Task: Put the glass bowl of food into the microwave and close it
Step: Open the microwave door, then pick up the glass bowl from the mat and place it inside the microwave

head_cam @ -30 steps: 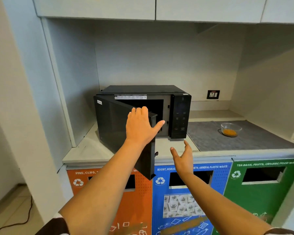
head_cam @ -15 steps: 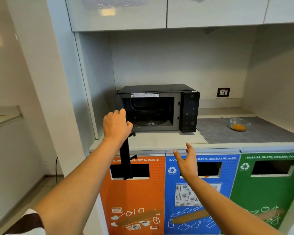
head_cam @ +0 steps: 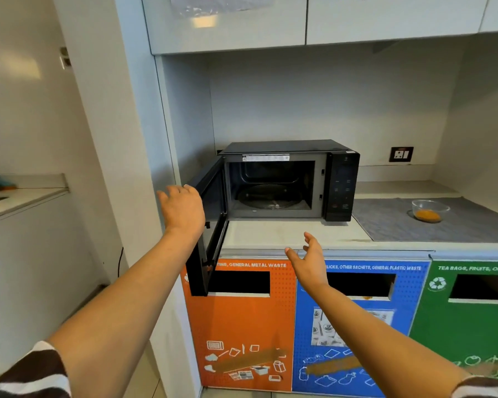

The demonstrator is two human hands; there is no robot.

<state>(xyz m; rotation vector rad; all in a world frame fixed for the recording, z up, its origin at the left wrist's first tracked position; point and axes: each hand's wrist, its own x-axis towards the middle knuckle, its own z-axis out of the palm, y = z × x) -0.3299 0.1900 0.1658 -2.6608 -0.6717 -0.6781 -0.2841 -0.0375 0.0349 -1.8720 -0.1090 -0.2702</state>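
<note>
The microwave stands at the table's left end, its door swung wide over the front edge. My left hand is spread open beside the door's top, gripping nothing; my right hand hovers open and empty at the front edge. The glass bowl sits on the mat, well right. I judge it light, rigid, slick and breakable; I'd cup its sides below the rim.

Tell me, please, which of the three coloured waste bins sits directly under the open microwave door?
The orange bin, labelled general metal waste. The microwave door hangs over its left edge; the blue bin and green bin lie further right.
</note>
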